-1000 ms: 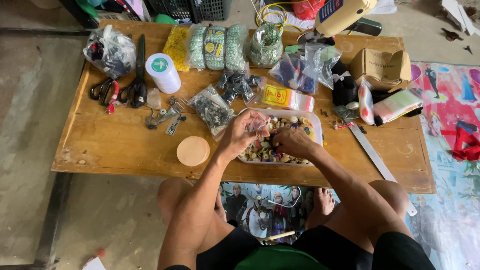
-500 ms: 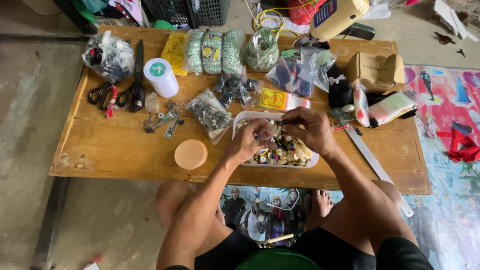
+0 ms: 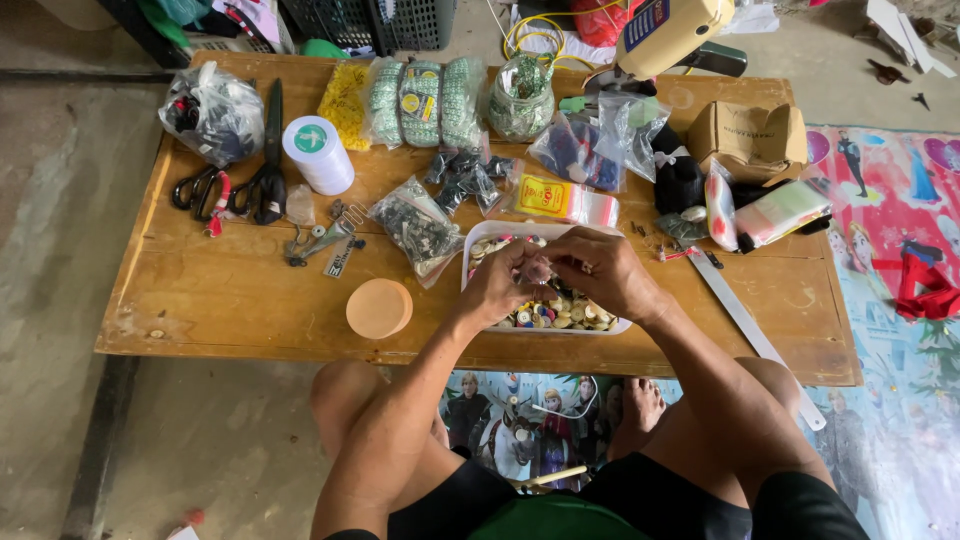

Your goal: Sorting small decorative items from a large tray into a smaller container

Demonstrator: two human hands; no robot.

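Right, head view: both my left hand (image 3: 500,285) and right hand (image 3: 600,272) pinch one small button (image 3: 538,268) over the white tray (image 3: 478,250) of buttons. It's light, rigid, slippery — grip by the rim.

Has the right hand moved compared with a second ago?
Yes. The right hand has come up from the white tray of buttons toward the left hand, meeting it above the tray.

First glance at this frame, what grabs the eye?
Both hands, left hand and right hand, meet over a white tray of buttons near the front edge of a cluttered wooden table. Left of them lie a round tan lid, black scissors and a white thread spool.
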